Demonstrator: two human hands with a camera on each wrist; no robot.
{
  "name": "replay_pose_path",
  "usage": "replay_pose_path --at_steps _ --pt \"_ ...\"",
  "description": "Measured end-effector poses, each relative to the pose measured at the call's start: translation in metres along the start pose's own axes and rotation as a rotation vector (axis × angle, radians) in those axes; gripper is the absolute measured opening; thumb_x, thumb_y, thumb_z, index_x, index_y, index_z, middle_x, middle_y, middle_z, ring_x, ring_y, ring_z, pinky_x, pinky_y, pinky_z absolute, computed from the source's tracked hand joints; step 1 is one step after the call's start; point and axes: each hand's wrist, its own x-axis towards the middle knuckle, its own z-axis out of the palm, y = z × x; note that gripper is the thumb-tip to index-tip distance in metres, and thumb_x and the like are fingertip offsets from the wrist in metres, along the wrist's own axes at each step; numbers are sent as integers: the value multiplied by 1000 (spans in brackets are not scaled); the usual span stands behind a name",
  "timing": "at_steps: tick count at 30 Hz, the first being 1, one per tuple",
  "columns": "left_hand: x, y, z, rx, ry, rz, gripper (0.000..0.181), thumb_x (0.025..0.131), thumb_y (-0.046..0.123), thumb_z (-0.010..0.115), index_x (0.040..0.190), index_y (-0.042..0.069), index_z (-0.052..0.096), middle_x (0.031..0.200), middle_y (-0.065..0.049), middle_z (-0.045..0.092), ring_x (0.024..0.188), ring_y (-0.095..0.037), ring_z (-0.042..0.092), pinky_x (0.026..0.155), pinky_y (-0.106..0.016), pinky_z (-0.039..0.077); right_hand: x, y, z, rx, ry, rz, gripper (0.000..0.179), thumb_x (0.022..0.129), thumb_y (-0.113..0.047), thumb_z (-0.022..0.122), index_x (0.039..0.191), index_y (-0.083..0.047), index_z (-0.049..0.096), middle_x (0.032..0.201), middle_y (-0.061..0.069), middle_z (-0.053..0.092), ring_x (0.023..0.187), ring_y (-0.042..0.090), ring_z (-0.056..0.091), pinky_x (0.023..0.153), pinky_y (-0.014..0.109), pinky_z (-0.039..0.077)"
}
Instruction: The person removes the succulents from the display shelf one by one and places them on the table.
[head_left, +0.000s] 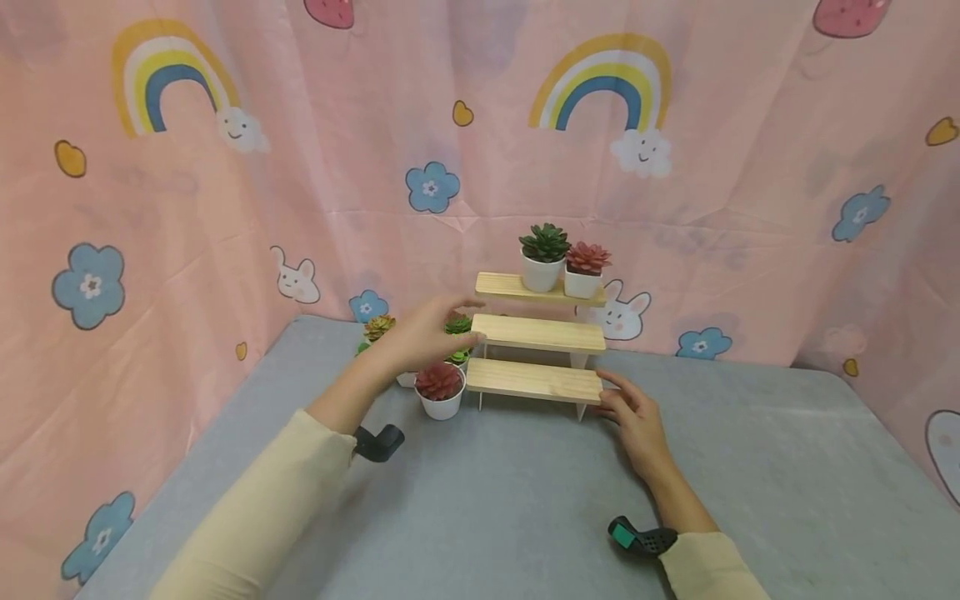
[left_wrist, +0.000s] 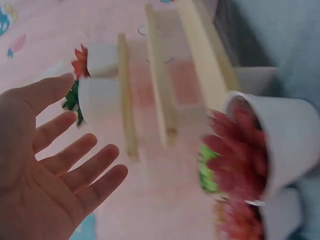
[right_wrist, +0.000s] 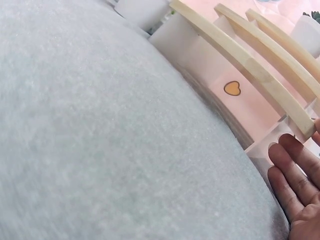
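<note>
A three-tier wooden display stand [head_left: 534, 380] with pale boards and clear side supports stands on the grey table. Its top board bears a dark green succulent in a round white pot [head_left: 542, 272] and a red succulent in a white pot [head_left: 583, 283]. My left hand [head_left: 423, 335] is by the stand's left end, fingers spread and holding nothing in the left wrist view. My right hand [head_left: 637, 425] touches the lowest board's right end, its fingers extended along the clear support in the right wrist view.
Left of the stand, a red succulent in a white pot [head_left: 441, 403] sits on the table [head_left: 480, 517]. Behind it are more potted succulents, including a yellow-orange one [head_left: 379, 326], partly hidden by my left hand. A pink patterned curtain [head_left: 495, 167] hangs behind the table.
</note>
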Motion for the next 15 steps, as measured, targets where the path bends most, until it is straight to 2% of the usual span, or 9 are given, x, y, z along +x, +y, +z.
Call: replay_pose_path --at_steps 3,7,15 --pt "12 16 -3 -6 17 22 54 97 33 68 146 17 53 150 -6 54 135 -31 56 106 -50 52 0 0 -1 4 2 -1 38 105 -10 50 141 0 56 119 29 68 89 -5 66 81 16 57" --pt "30 31 -6 -10 78 70 54 97 27 67 147 15 51 151 -7 53 134 -33 55 107 -48 52 0 0 -2 7 3 3 38 105 -11 50 141 -1 56 119 27 68 89 -5 66 82 16 57" --pt "59 40 -7 18 268 125 57 96 24 70 148 12 49 147 -11 53 129 -30 57 108 -42 50 0 1 -1 19 1 11 37 105 -12 52 140 0 57 121 30 67 87 -4 67 81 16 57"
